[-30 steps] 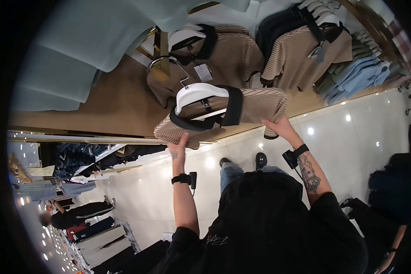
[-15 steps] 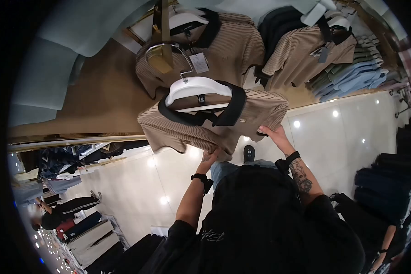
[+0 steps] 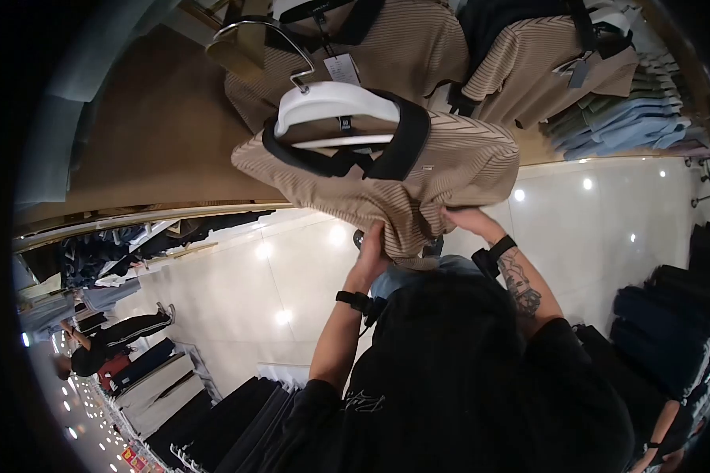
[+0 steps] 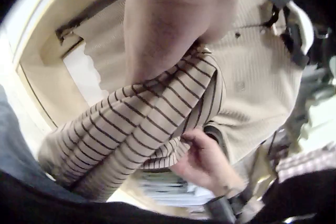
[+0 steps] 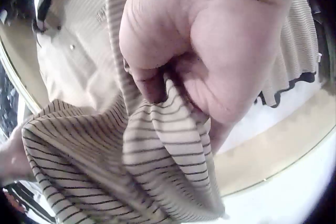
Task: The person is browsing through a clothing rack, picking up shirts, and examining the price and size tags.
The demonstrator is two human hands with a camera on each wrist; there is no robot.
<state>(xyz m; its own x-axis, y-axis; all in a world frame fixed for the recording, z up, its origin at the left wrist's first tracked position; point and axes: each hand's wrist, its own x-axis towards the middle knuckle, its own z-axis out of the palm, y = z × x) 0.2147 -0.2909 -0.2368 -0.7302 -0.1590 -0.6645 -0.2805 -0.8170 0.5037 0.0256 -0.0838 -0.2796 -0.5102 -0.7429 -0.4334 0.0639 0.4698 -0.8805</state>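
A brown-striped polo shirt [image 3: 465, 162] with a black collar is on a white hanger [image 3: 339, 104], whose metal hook overlaps a gold bar [image 3: 241, 54] in the head view. The left hand [image 3: 371, 252] grips the lower part of the shirt, its thumb on top. Opposite it, the right hand [image 3: 472, 222] pinches bunched fabric. In the right wrist view, that hand [image 5: 205, 40] has the cloth between thumb and curled fingers, and the striped fabric [image 5: 168, 140] hangs in folds. The left wrist view shows the cloth gathered between both hands; the left fingertips are hidden there.
Behind it hangs a similar shirt [image 3: 394, 47] with a white tag [image 3: 341, 69]. Another striped shirt [image 3: 544, 75] and light blue garments [image 3: 623, 126] hang to the right. Below are a shiny floor [image 3: 292, 276] and dark clothes [image 3: 663, 315]. A person [image 3: 106, 347] stands far left.
The left hand has moved right along the shirt, from its side towards the right hand. The shirt's lower part is now bunched between the hands. The head view has shifted.
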